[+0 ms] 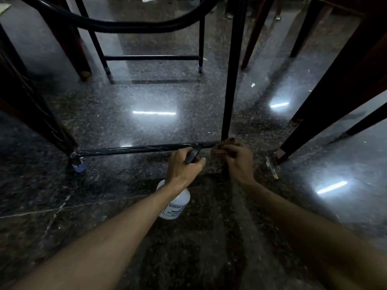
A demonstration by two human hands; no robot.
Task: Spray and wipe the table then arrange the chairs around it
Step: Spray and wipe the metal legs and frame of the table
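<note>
Grip: left hand (184,164) curled round the trigger head of the spray bottle (174,204), nozzle toward the lower crossbar (136,148) at 12 o'clock. Right hand (238,162) bunches the cloth (219,149) against the bar's right-end joint. Likely wiping the table frame — tabletop not in view. Next: run the cloth along the bar toward 9 — wooden chair legs (339,97) wait at 2.

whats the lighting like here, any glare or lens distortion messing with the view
Head view: dim overall, with bright tube-light reflections glaring off the polished floor. The wide-angle lens splays furniture such as the metal leg outward toward the edges. The left hand gripping the spray bottle and the right hand holding the cloth are dark and slightly soft but readable.
</note>
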